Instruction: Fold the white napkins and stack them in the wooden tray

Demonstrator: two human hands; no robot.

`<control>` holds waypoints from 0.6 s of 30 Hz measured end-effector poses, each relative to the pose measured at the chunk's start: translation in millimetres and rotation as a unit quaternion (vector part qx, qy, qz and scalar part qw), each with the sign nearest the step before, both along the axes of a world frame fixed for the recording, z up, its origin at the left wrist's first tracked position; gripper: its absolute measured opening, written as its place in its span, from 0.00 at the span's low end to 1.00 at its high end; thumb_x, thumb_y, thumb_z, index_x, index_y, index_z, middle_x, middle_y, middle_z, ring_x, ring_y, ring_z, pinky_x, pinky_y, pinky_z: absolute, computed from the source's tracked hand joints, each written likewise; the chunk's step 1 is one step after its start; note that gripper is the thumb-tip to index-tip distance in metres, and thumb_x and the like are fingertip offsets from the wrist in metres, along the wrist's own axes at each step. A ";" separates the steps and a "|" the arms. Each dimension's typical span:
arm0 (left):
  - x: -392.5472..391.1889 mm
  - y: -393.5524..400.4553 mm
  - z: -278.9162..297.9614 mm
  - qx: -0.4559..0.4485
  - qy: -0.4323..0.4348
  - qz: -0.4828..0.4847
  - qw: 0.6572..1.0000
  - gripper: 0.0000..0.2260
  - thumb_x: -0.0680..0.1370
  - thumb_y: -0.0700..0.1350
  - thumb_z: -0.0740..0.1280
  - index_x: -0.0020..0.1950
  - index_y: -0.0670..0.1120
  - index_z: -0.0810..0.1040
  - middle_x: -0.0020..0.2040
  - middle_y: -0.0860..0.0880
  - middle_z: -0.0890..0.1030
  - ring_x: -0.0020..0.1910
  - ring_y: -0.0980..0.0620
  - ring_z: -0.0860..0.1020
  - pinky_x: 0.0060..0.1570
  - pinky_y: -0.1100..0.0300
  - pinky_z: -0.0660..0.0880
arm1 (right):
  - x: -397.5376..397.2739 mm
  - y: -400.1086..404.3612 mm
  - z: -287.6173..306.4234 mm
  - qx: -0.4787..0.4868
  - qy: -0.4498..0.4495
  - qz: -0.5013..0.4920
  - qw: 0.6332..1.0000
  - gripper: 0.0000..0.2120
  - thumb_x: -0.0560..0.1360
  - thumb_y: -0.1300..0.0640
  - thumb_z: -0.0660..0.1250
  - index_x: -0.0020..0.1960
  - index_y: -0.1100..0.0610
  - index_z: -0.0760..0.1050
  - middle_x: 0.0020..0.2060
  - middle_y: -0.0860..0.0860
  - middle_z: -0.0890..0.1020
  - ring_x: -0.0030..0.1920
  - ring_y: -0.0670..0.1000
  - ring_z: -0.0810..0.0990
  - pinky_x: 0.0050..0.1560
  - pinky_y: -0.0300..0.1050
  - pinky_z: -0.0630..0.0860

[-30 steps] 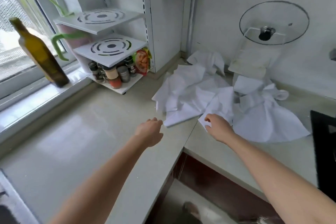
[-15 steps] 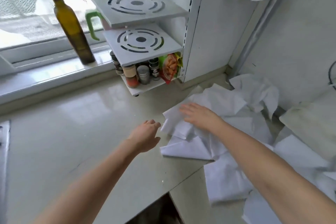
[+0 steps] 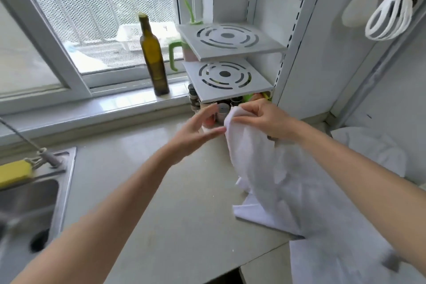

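Observation:
My right hand (image 3: 265,120) pinches the top corner of a white napkin (image 3: 260,168) and holds it lifted above the countertop, so that the cloth hangs down. My left hand (image 3: 198,131) is beside that corner with its fingers straight, its fingertips touching or nearly touching the napkin's edge. More white napkins (image 3: 322,237) lie in a loose pile on the counter under and to the right of the lifted one. Another crumpled napkin (image 3: 373,150) lies against the right wall. No wooden tray is in view.
A white tiered rack (image 3: 226,76) with spice jars under it stands just behind my hands. A dark olive bottle (image 3: 153,60) stands on the window sill. A steel sink (image 3: 27,203) with a yellow sponge (image 3: 13,173) lies at the left. Utensils (image 3: 389,14) hang at upper right.
My right hand has taken hold of a napkin from the pile and lifted it up. My left hand has risen toward its corner. The view has swung left toward the window and sink.

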State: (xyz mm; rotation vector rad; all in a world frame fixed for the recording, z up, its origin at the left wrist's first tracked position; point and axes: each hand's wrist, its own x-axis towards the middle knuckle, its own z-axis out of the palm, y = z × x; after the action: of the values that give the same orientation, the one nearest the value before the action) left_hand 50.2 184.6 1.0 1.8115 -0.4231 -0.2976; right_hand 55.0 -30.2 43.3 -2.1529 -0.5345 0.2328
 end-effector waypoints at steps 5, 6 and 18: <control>-2.1 53.5 21.9 -0.063 0.000 -0.009 0.998 0.18 0.79 0.53 0.65 0.66 0.48 0.76 0.61 0.51 0.80 0.63 0.53 0.76 0.66 0.55 0.69 | -2.9 69.0 19.5 0.089 0.021 0.018 0.996 0.11 0.78 0.57 0.66 0.39 0.61 0.78 0.30 0.60 0.75 0.31 0.51 0.71 0.32 0.41 0.67; -3.5 63.8 21.5 -0.069 0.008 0.000 0.998 0.18 0.78 0.55 0.65 0.65 0.48 0.77 0.61 0.50 0.80 0.63 0.52 0.76 0.68 0.53 0.67 | -4.1 83.4 21.2 0.104 0.023 0.023 0.994 0.11 0.78 0.59 0.65 0.37 0.56 0.78 0.28 0.53 0.74 0.30 0.48 0.70 0.30 0.37 0.67; -20.7 200.9 29.4 -0.230 -0.013 0.284 0.931 0.08 0.80 0.43 0.64 0.43 0.46 0.79 0.39 0.50 0.80 0.39 0.54 0.77 0.43 0.60 0.74 | -13.9 233.3 15.1 0.070 0.006 -0.015 0.997 0.11 0.70 0.60 0.75 0.49 0.61 0.78 0.35 0.47 0.80 0.30 0.38 0.77 0.33 0.32 0.73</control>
State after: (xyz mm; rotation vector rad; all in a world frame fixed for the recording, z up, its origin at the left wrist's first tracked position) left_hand 29.5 385.5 30.5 1.3977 0.0332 0.2175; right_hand 41.1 203.1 58.4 -2.0204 -0.4965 0.1867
